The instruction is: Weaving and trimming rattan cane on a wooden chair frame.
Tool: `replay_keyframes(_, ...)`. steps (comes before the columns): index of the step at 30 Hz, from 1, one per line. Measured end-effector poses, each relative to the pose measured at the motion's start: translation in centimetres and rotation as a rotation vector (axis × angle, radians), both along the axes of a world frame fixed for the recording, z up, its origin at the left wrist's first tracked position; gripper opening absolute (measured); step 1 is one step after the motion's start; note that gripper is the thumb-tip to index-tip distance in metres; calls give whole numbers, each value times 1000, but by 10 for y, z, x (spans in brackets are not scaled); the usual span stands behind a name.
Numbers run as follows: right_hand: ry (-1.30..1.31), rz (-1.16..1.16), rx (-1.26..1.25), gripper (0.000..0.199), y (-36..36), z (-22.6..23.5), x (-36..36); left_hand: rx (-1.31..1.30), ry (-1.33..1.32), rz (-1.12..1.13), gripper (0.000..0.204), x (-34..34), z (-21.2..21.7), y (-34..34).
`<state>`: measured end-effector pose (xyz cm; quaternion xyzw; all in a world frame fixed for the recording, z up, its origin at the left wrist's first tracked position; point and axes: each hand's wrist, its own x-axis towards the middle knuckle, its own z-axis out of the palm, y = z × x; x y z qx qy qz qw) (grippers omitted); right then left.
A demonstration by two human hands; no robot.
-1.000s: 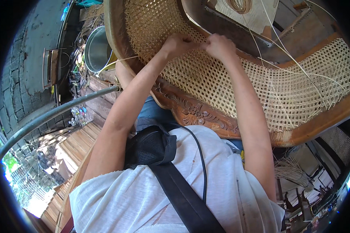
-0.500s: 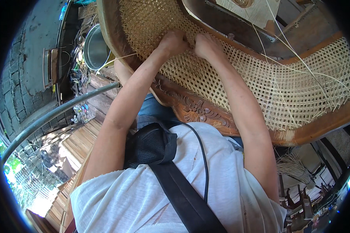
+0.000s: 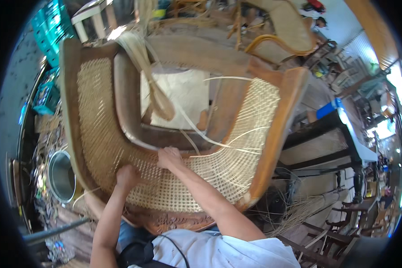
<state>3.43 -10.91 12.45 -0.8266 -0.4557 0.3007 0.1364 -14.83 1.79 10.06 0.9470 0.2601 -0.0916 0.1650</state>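
Note:
A curved wooden chair frame (image 3: pixel 272 152) stands before me, with woven cane webbing (image 3: pixel 158 194) running round its inside. My left hand (image 3: pixel 128 176) is closed like a fist against the webbing at the left bend. What it holds, if anything, is hidden and blurred. My right hand (image 3: pixel 169 157) is closed too, farther in, by the inner wooden rim; nothing in its fingers can be made out. Loose cane strands (image 3: pixel 236 146) trail over the right part of the weave. A blurred hank of cane strands (image 3: pixel 158 100) hangs down inside the frame.
To the left stands a metal bucket (image 3: pixel 61 178), with teal plastic crates (image 3: pixel 47 96) beyond. A grey pipe (image 3: pixel 56 231) crosses the lower left. At the right are a dark table frame (image 3: pixel 326 138) and a heap of cane strands (image 3: pixel 295 212). Another caned chair (image 3: pixel 286 27) stands far back.
My view has tilted up, showing the whole frame and the room behind. My hands, side by side before, are now farther apart, the right one at the inner rim.

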Motion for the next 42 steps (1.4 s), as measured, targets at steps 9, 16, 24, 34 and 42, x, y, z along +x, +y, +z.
replay_keyframes(9,866,-270,312,34,-2,-39,-41,27,-226,65,11,-32,9,-2)
replay_keyframes(16,310,98,327,24,20,-56,-45,113,-268,154,11,-28,5,-9)
replay_keyframes(24,-36,164,126,30,-19,-55,-1,102,-118,89,19,-22,12,-10)
replay_keyframes(34,-79,-96,182,20,-21,-8,24,248,-142,-209,24,-3,35,-11)
replay_keyframes(42,747,-492,481,26,-11,16,23,-874,-707,244,39,40,-3,10)
